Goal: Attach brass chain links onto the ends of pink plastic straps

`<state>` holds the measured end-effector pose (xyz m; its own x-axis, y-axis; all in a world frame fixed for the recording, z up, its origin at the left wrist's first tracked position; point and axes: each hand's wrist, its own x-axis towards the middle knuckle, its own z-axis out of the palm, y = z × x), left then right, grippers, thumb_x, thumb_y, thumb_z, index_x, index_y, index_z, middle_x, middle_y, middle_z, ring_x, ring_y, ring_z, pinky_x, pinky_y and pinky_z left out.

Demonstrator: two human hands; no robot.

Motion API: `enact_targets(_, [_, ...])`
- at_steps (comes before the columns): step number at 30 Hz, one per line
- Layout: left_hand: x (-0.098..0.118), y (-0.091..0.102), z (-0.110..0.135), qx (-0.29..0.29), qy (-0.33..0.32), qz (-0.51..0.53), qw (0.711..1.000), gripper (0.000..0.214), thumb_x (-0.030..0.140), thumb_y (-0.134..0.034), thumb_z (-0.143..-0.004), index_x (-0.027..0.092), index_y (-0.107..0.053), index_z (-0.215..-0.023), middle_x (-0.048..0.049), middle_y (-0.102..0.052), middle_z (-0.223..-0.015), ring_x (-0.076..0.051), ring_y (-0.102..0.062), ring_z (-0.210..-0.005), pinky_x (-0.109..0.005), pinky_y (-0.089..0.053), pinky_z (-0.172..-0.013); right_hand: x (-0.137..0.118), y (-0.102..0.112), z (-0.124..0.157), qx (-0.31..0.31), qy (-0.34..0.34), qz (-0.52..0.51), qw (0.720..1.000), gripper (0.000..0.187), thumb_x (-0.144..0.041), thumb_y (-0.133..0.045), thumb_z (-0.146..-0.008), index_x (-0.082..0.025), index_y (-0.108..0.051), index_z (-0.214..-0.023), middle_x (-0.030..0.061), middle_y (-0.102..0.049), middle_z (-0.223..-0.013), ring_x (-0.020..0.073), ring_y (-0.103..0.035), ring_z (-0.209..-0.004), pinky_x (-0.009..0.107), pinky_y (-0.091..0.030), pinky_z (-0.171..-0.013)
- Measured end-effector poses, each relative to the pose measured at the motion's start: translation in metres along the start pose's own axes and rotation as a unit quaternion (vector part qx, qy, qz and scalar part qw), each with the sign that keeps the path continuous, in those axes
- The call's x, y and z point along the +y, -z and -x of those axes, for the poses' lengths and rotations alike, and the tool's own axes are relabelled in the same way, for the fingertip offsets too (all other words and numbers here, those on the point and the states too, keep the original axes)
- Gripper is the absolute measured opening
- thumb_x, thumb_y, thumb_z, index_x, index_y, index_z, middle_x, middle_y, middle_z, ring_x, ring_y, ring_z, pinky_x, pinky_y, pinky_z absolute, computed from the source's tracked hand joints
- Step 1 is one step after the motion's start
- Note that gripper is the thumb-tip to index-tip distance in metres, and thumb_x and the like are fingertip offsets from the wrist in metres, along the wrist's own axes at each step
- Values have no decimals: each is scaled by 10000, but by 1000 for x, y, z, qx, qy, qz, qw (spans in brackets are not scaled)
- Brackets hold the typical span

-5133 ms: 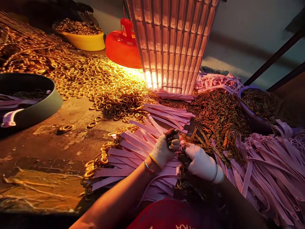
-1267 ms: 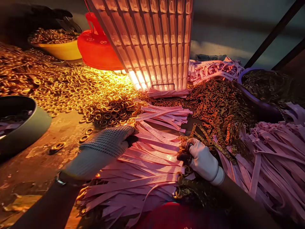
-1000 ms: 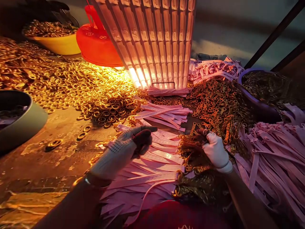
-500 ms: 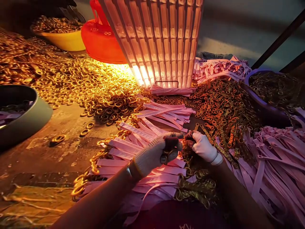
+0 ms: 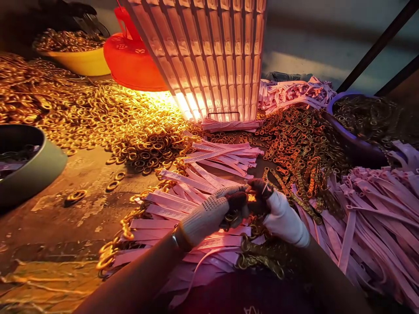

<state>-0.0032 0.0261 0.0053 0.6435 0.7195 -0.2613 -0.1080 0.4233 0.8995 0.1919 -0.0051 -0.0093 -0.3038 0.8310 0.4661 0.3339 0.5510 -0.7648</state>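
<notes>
My left hand point(image 5: 212, 211), in a dotted knit glove with dark fingertips, is closed. Small metal rings point(image 5: 231, 216) show, partly hidden, under its curled fingers. Opposite it, my right hand point(image 5: 283, 213), in a white glove with dark fingertips, is pinched, and the two sets of fingertips meet. What lies between them is too small and dark to make out. Below the hands are pale pink straps point(image 5: 193, 218) with gold rings at their left ends. Small brass fittings with looped ends point(image 5: 262, 257) lie just under my right hand.
A heap of gold rings point(image 5: 147, 144) spreads at the back left, beside a red lamp point(image 5: 131, 61) and an upright ribbed panel point(image 5: 212, 56). A green-grey bowl point(image 5: 52, 165) stands left. Brass fittings point(image 5: 297, 148), a purple basin point(image 5: 347, 135) and more straps point(image 5: 369, 218) fill the right.
My right hand has turned and its wrist has dropped, with the fingertips still against my left hand's. The whole view has shifted slightly.
</notes>
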Motion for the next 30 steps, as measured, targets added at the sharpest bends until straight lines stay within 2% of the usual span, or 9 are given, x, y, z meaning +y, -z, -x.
enact_targets(3, [1,-2,2,-13,34,1,999,363,485,-614,-891,136,-636,-799,-13,-569,-570,-78,-429,-420,-204,-255,-396,-5,1,-1,-21,62,50,997,543,-117,-560,-881,-220,-498,-1411,103,-641,-1299,199,-621,-1178,347,-509,-1012])
enact_targets(7, [1,-3,3,-19,64,16,998,501,549,-561,-899,151,-533,-597,-1,-482,-468,-69,-360,-395,-215,-234,-395,-2,0,1,-14,67,62,996,496,-168,-560,-905,-222,-512,-1395,97,-676,-1223,195,-661,-1089,319,-543,-938])
enact_targets(15, [-6,-1,-1,-11,11,-5,1000,319,475,-653,-822,163,-606,-866,-4,-589,-622,-81,-450,-447,-195,-308,-417,-1,-4,5,73,6,64,995,456,-176,-557,-937,-245,-530,-1387,64,-719,-1067,167,-684,-900,298,-565,-852])
enact_targets(20, [-4,-11,-5,92,-56,-163,981,163,297,-489,-887,179,-575,-813,0,-583,-594,-103,-468,-447,-220,-350,-436,-3,-12,7,92,-9,118,989,459,-149,-524,-928,-242,-541,-1376,89,-704,-1142,203,-678,-989,361,-556,-925])
enact_targets(22, [-5,-8,-10,155,-128,-252,947,122,169,-488,-807,180,-607,-833,-19,-621,-678,-122,-528,-548,-241,-413,-529,-8,-15,8,55,15,111,992,456,-127,-514,-908,-231,-560,-1350,95,-693,-1175,212,-668,-1043,365,-554,-933])
enact_targets(25, [-5,8,-16,275,-213,-360,866,167,98,-524,-716,180,-630,-817,-40,-631,-750,-148,-549,-675,-263,-423,-629,-20,-15,10,18,11,23,999,410,-130,-548,-897,-230,-591,-1292,68,-708,-1109,181,-685,-951,316,-573,-861])
enact_targets(26, [-4,14,-17,295,-214,-351,863,145,112,-529,-722,180,-622,-809,-35,-617,-727,-145,-534,-650,-261,-409,-605,-23,-14,10,26,-9,-13,1000,377,-144,-565,-903,-235,-605,-1267,53,-714,-1063,166,-687,-903,295,-576,-827])
enact_targets(28, [-2,22,-14,262,-168,-251,916,120,185,-516,-780,182,-611,-852,-7,-572,-640,-126,-476,-529,-245,-355,-502,-25,-13,8,60,-61,-80,993,297,-179,-598,-915,-244,-632,-1202,30,-715,-998,145,-680,-846,263,-574,-778])
enact_targets(30, [-1,21,-9,159,-103,-101,977,164,288,-506,-836,181,-602,-916,6,-582,-627,-101,-427,-441,-221,-286,-419,-21,-14,3,106,-98,-129,981,230,-215,-638,-902,-236,-651,-1131,20,-713,-965,137,-672,-828,243,-572,-752])
